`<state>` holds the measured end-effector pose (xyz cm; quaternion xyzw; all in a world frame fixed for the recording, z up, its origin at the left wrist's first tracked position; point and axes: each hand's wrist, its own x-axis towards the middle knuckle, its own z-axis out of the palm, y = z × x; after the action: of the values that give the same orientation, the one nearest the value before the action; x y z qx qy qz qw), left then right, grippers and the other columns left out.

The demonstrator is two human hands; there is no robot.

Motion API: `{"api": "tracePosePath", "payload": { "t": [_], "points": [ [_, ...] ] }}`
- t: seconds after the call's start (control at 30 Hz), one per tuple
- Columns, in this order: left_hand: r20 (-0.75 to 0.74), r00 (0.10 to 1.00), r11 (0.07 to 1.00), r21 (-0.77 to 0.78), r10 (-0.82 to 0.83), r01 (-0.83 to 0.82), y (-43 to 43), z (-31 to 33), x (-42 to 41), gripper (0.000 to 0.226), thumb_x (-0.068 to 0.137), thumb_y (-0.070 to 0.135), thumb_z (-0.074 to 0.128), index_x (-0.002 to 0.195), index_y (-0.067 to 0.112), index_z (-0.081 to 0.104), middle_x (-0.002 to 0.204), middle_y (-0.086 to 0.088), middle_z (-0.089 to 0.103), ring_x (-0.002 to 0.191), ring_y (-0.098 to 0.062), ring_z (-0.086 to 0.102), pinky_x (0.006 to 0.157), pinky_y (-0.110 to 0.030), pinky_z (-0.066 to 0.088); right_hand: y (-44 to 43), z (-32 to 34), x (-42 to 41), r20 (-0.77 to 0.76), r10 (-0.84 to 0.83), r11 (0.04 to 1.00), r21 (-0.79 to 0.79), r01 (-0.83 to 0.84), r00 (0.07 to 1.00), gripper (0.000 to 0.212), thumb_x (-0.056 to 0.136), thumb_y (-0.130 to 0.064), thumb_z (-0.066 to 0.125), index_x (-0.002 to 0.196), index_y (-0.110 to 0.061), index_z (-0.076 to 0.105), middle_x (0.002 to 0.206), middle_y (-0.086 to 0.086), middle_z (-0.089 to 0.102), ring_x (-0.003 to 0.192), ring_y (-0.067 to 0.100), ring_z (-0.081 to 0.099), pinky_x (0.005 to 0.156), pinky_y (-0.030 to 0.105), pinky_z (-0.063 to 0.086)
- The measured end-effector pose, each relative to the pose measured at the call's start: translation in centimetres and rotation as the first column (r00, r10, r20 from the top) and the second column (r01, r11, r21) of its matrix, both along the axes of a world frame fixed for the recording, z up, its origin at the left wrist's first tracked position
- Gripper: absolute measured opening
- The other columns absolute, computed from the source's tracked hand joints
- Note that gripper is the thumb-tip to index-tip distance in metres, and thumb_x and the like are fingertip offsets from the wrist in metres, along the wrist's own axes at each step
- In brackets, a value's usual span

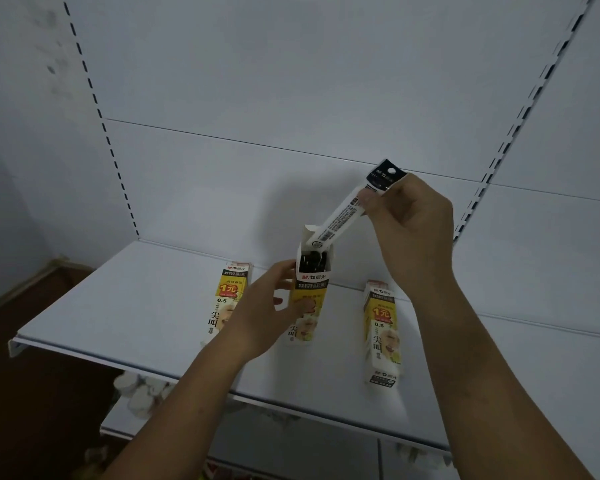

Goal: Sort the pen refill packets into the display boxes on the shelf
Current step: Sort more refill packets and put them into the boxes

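shop: slotted shelving, priced display boxes

yellow-and-white display boxes — black-topped white packet — white shelf.

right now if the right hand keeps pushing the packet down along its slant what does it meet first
Probably the open middle box. The right hand pinches the refill packet, whose lower end sits at the box's mouth, above the dark packets inside. The left hand steadies the box. Depth is uncertain.

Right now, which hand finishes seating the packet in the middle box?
Right hand: it already pinches the refill packet, whose lower end sits at the middle box opening. Left hand steadies that box.
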<state>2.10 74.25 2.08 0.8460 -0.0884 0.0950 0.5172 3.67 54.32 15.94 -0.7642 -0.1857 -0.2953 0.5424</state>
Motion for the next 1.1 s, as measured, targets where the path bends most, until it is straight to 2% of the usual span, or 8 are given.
{"api": "tracePosePath", "payload": {
  "t": [0.27, 0.5, 0.63, 0.67, 0.8, 0.93, 1.0, 1.1],
  "points": [
    [-0.008, 1.000, 1.000, 0.017, 0.003, -0.003, 0.0, -0.3, 0.2, 0.058, 0.095, 0.031, 0.076, 0.145, 0.040, 0.049, 0.128, 0.029, 0.063, 0.120, 0.010, 0.056, 0.097, -0.032, 0.057, 1.0, 0.4, 0.9, -0.007, 0.137, 0.977, -0.162, -0.136, 0.991, 0.004, 0.097, -0.016, 0.072, 0.100, -0.018, 0.071, 0.091, -0.008, 0.075, 0.085, 0.006, 0.072, 0.078, 0.015, 0.052],
    [-0.033, 0.999, 1.000, -0.018, 0.006, -0.007, 0.3, -0.1, 0.3, 0.057, 0.095, 0.027, 0.076, 0.144, 0.039, 0.051, 0.124, 0.030, 0.065, 0.117, 0.014, 0.056, 0.094, -0.027, 0.055, 0.2, 0.6, 2.0, -0.054, 0.123, 0.979, -0.159, -0.131, 0.991, 0.002, 0.097, -0.017, 0.072, 0.098, -0.015, 0.073, 0.090, -0.007, 0.077, 0.086, 0.011, 0.073, 0.079, 0.023, 0.056],
    [-0.030, 1.000, 1.000, -0.021, 0.002, -0.002, 0.3, -0.2, 0.2, 0.058, 0.095, 0.026, 0.076, 0.145, 0.038, 0.051, 0.124, 0.032, 0.064, 0.118, 0.014, 0.056, 0.093, -0.026, 0.055, 0.0, -0.2, 2.4, -0.103, 0.181, 0.968, -0.158, -0.196, 0.978, 0.006, 0.097, -0.012, 0.072, 0.099, -0.018, 0.072, 0.088, -0.009, 0.076, 0.084, 0.003, 0.072, 0.076, 0.014, 0.052],
    [-0.028, 1.000, 1.000, -0.018, -0.002, 0.001, 0.3, -0.2, 0.2, 0.058, 0.095, 0.026, 0.076, 0.145, 0.038, 0.051, 0.124, 0.031, 0.065, 0.119, 0.013, 0.056, 0.094, -0.027, 0.055, 0.1, -0.3, 2.6, -0.104, 0.195, 0.967, -0.147, -0.209, 0.975, 0.007, 0.097, -0.011, 0.072, 0.101, -0.017, 0.073, 0.090, -0.006, 0.076, 0.085, 0.004, 0.073, 0.077, 0.015, 0.053],
    [-0.025, 1.000, 1.000, -0.009, -0.005, 0.005, 0.2, -0.1, 0.3, 0.058, 0.095, 0.026, 0.076, 0.145, 0.038, 0.051, 0.125, 0.029, 0.065, 0.118, 0.012, 0.057, 0.095, -0.028, 0.055, 1.0, -0.2, 3.2, -0.107, 0.216, 0.955, -0.185, -0.233, 0.970, 0.005, 0.096, -0.014, 0.074, 0.100, -0.011, 0.073, 0.088, 0.005, 0.075, 0.085, 0.020, 0.072, 0.080, 0.035, 0.058],
    [-0.024, 1.000, 1.000, -0.006, -0.009, 0.009, 0.3, -0.1, 0.3, 0.059, 0.095, 0.027, 0.076, 0.146, 0.039, 0.050, 0.126, 0.029, 0.064, 0.118, 0.013, 0.056, 0.094, -0.026, 0.055, 1.6, -0.8, 3.6, -0.138, 0.234, 0.936, -0.235, -0.261, 0.962, 0.006, 0.097, -0.017, 0.073, 0.094, -0.021, 0.072, 0.084, 0.000, 0.074, 0.079, 0.023, 0.070, 0.074, 0.037, 0.056],
    [-0.026, 1.000, 1.000, -0.007, -0.010, 0.010, 0.3, -0.1, 0.3, 0.059, 0.095, 0.028, 0.076, 0.146, 0.040, 0.050, 0.126, 0.030, 0.064, 0.119, 0.013, 0.056, 0.094, -0.025, 0.055, 1.4, -0.7, 3.7, -0.123, 0.233, 0.942, -0.217, -0.255, 0.965, 0.002, 0.097, -0.016, 0.073, 0.097, -0.014, 0.073, 0.086, 0.005, 0.075, 0.080, 0.023, 0.070, 0.076, 0.037, 0.057],
    [-0.022, 1.000, 1.000, -0.005, -0.011, 0.011, 0.3, -0.1, 0.3, 0.059, 0.095, 0.027, 0.076, 0.146, 0.039, 0.050, 0.126, 0.030, 0.064, 0.119, 0.013, 0.056, 0.093, -0.025, 0.055, 1.1, -0.2, 3.5, -0.081, 0.232, 0.959, -0.150, -0.242, 0.969, 0.009, 0.097, -0.011, 0.072, 0.101, -0.003, 0.073, 0.088, 0.004, 0.075, 0.080, 0.014, 0.071, 0.075, 0.027, 0.056]
  ]
}}
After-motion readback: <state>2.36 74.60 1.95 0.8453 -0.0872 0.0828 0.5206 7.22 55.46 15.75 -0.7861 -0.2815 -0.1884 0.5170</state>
